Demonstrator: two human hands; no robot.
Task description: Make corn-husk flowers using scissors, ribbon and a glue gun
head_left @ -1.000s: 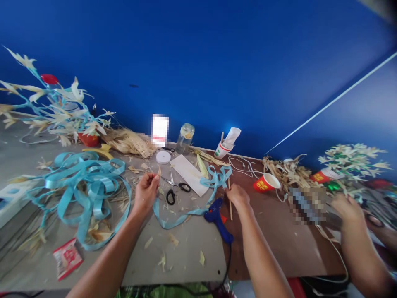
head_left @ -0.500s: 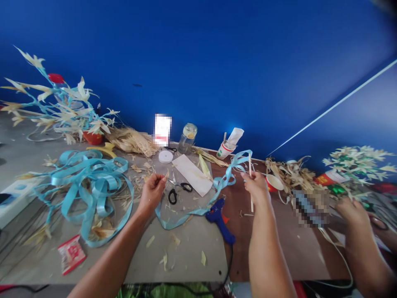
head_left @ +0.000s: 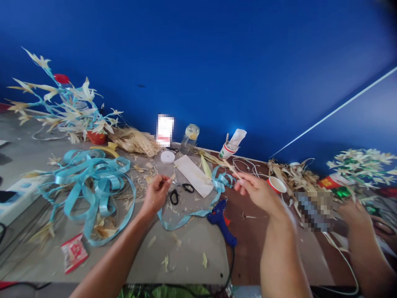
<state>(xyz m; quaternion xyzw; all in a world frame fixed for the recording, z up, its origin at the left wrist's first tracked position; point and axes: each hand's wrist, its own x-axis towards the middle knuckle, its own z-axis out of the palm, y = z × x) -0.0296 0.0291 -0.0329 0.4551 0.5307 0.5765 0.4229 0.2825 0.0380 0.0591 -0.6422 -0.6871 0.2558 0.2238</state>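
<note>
My left hand (head_left: 158, 192) is closed in a pinch, and a small pale piece of dried husk (head_left: 173, 177) shows at its fingertips. Light blue ribbon (head_left: 173, 224) runs from below this hand across the mat and curls behind the glue gun. To the right, my right hand (head_left: 256, 191) grips a thin pale stick (head_left: 232, 167) that slants up and left. Black-handled scissors (head_left: 174, 197) lie right beside my left hand. A blue glue gun (head_left: 221, 223) rests between my two arms, and a white strip of card (head_left: 194, 176) lies behind the scissors.
A heap of blue ribbon (head_left: 93, 182) and a red snack packet (head_left: 74, 252) lie left. Husk-flower plants (head_left: 62, 103) stand behind. A jar (head_left: 190, 138), a cup (head_left: 228, 150) and a paper cup (head_left: 277, 184) stand at the back. Another person's hand (head_left: 353, 211) is at far right.
The stick in my right hand has tipped from upright to slanting left. The ribbon loop that was raised near its top now lies lower, behind the glue gun. My left hand keeps its pinch.
</note>
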